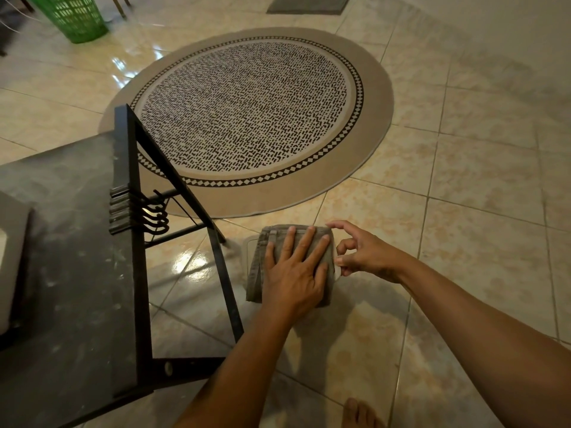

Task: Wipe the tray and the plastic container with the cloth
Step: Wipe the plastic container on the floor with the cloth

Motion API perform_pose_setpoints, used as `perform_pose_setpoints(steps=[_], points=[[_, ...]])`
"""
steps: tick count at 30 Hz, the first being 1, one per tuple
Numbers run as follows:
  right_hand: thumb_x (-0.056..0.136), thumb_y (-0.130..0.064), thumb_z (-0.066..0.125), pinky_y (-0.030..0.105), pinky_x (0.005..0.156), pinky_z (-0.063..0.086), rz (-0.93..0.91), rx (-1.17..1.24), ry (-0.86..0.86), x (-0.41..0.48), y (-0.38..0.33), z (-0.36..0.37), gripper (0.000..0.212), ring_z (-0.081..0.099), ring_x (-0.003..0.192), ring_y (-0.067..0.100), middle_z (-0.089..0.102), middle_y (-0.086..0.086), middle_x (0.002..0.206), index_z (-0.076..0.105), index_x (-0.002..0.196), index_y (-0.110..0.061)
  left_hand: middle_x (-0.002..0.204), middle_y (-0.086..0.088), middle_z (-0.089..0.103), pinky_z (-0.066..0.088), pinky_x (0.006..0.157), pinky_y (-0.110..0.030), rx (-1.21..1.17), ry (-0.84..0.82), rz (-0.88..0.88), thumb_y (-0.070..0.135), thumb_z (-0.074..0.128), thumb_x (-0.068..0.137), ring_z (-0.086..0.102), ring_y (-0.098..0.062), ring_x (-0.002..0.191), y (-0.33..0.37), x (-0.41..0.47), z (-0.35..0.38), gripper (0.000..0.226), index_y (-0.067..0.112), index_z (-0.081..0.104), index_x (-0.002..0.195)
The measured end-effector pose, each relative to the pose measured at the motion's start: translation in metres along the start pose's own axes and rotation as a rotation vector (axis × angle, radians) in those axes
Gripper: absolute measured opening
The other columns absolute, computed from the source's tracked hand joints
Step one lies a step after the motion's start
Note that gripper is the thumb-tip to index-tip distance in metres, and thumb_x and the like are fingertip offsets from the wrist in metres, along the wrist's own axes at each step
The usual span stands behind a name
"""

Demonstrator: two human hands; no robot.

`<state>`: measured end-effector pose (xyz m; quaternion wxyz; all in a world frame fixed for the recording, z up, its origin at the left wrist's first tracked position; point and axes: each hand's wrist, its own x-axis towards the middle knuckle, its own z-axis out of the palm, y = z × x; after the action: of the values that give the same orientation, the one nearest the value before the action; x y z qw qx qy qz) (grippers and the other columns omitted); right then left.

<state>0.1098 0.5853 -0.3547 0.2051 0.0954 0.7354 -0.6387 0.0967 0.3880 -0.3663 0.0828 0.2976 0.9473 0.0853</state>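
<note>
The person is bent over the tiled floor (pixel 463 180), working low beside the dark desk (pixel 71 242). The left hand (pixel 293 270) lies flat with fingers spread on a folded grey-brown cloth (pixel 258 267), pressing it down. Under the cloth sits the plastic container (pixel 251 242), clear or whitish; only a strip of its rim peeks out at the left and a corner at the right. The right hand (pixel 361 251) is at that right edge, thumb and fingers curled and pinching at the rim, seemingly steadying the container; how firmly it grips I cannot tell. The two hands are close together, nearly touching.

So the container looks to be the thing under wiping just now, with the cloth covering almost all of its top. Whether it is nearly clean I cannot judge, as so little of it shows. As for the tray, I cannot pick one out with certainty; a pale slab at the far left of the desk might be it, but it is cut off. The desk itself looks dusty and smeared. My guess is that the job is midway at best.
</note>
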Motion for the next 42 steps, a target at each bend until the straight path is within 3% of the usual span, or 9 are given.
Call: perform_pose_setpoints(steps=[2,6,12,18,24,30,35,39,42], points=[[0.087,0.009,0.064,0.034,0.068,0.059,0.003,-0.009,0.011,-0.001,0.000,0.001,0.073,0.063,0.066,0.022,0.058,0.013,0.082,0.041,0.143,-0.032,0.161,0.012,-0.017,-0.013,0.116,-0.056,-0.012,0.020,-0.051,0.054,0.013,0.101,-0.023,-0.021,0.148,0.001,0.003,-0.001,0.057,0.045,-0.012,0.152],[0.086,0.013,0.059,0.036,0.070,0.060,-0.002,-0.012,0.008,-0.001,-0.001,0.002,0.074,0.064,0.073,0.026,0.064,0.021,0.097,0.040,0.142,-0.031,0.162,0.013,-0.016,-0.011,0.117,-0.058,0.046,-0.023,0.133,0.055,0.011,0.101,-0.024,-0.020,0.147,0.000,0.000,0.001,0.056,0.046,-0.012,0.151],[0.087,0.009,0.063,0.033,0.069,0.058,0.007,-0.011,0.028,-0.001,0.002,0.003,0.073,0.063,0.067,0.020,0.058,0.012,0.083,0.040,0.144,-0.030,0.164,0.006,-0.016,-0.011,0.117,-0.059,-0.066,0.089,-0.364,0.055,0.005,0.097,-0.021,-0.024,0.148,-0.009,0.003,0.003,0.061,0.038,-0.014,0.153],[0.086,0.014,0.057,0.035,0.068,0.058,-0.006,-0.017,0.020,0.000,-0.003,0.002,0.072,0.062,0.072,0.024,0.060,0.016,0.089,0.043,0.140,-0.031,0.162,0.007,-0.017,-0.009,0.116,-0.061,0.027,0.033,-0.006,0.050,0.011,0.101,-0.021,-0.028,0.148,0.023,0.005,0.003,0.058,0.038,-0.014,0.153],[0.088,0.009,0.061,0.031,0.068,0.057,0.003,0.005,0.085,-0.001,0.000,0.008,0.073,0.064,0.070,0.021,0.060,0.012,0.085,0.037,0.145,-0.030,0.163,0.008,-0.013,-0.009,0.117,-0.059,-0.034,0.101,-0.282,0.050,0.012,0.100,-0.018,-0.024,0.149,-0.012,-0.002,0.005,0.059,0.037,-0.008,0.154],[0.086,0.017,0.055,0.033,0.066,0.057,-0.006,-0.005,0.066,0.000,-0.003,0.008,0.072,0.062,0.071,0.023,0.059,0.011,0.085,0.043,0.140,-0.029,0.161,0.007,-0.019,-0.007,0.116,-0.060,0.039,0.014,-0.029,0.050,0.003,0.098,-0.020,-0.027,0.148,0.022,0.006,0.002,0.059,0.037,-0.016,0.152],[0.088,0.012,0.058,0.028,0.065,0.056,-0.004,-0.005,0.110,-0.003,-0.002,0.012,0.071,0.063,0.066,0.019,0.057,0.014,0.085,0.040,0.143,-0.029,0.165,0.005,-0.013,-0.007,0.117,-0.060,-0.055,0.085,-0.427,0.049,0.010,0.099,-0.017,-0.026,0.149,-0.016,0.005,0.001,0.060,0.036,-0.014,0.153],[0.088,0.013,0.057,0.030,0.066,0.057,-0.002,-0.010,0.089,-0.001,-0.004,0.010,0.071,0.062,0.066,0.020,0.056,0.012,0.084,0.041,0.142,-0.030,0.161,0.005,-0.023,-0.012,0.116,-0.059,-0.039,0.037,-0.244,0.047,0.005,0.100,-0.026,-0.029,0.146,0.030,-0.016,0.005,0.059,0.035,-0.017,0.152],[0.087,0.014,0.056,0.034,0.067,0.059,-0.008,-0.022,0.098,0.000,-0.005,0.011,0.070,0.062,0.072,0.023,0.057,0.015,0.086,0.042,0.137,-0.032,0.163,0.004,-0.018,-0.009,0.117,-0.060,-0.012,0.040,-0.147,0.047,0.006,0.101,-0.023,-0.028,0.147,0.028,0.015,0.005,0.058,0.034,-0.014,0.153]])
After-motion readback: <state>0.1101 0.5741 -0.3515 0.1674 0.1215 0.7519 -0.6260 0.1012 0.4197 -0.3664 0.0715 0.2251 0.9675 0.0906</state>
